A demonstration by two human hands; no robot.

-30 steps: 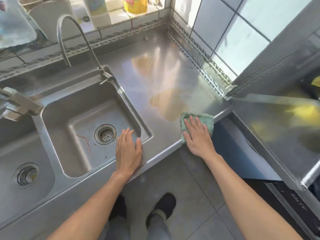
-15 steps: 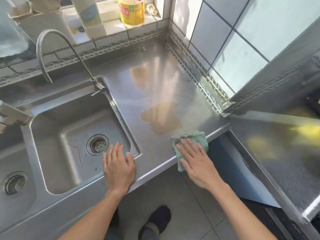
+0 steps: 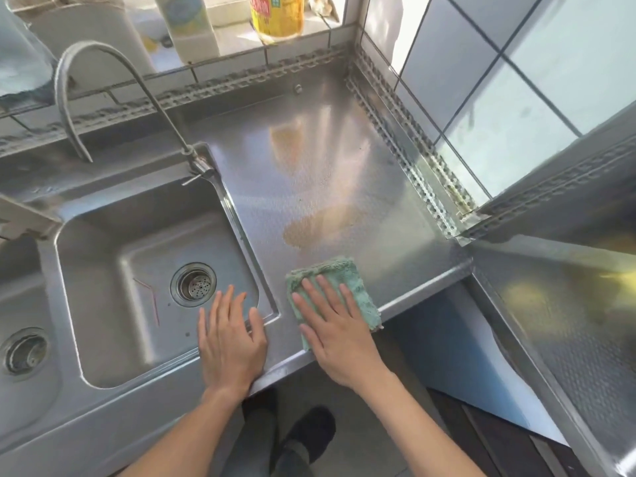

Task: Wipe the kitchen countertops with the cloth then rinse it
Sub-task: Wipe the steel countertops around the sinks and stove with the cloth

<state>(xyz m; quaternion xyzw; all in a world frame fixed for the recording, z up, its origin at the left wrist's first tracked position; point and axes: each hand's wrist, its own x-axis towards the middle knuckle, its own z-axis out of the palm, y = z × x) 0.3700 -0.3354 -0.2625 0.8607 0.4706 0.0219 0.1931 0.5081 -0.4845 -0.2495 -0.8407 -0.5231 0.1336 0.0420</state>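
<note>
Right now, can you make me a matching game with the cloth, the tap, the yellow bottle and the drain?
Things:
1. cloth
2. tap
3. yellow bottle
4. drain

Places:
A. on the window ledge
B. in the bottom of the sink
C. under the right hand
D. curving up at the sink's back corner

Pairs: 1-C, 2-D, 3-A, 4-B

Bright daylight, steel glare, blurred edges.
</note>
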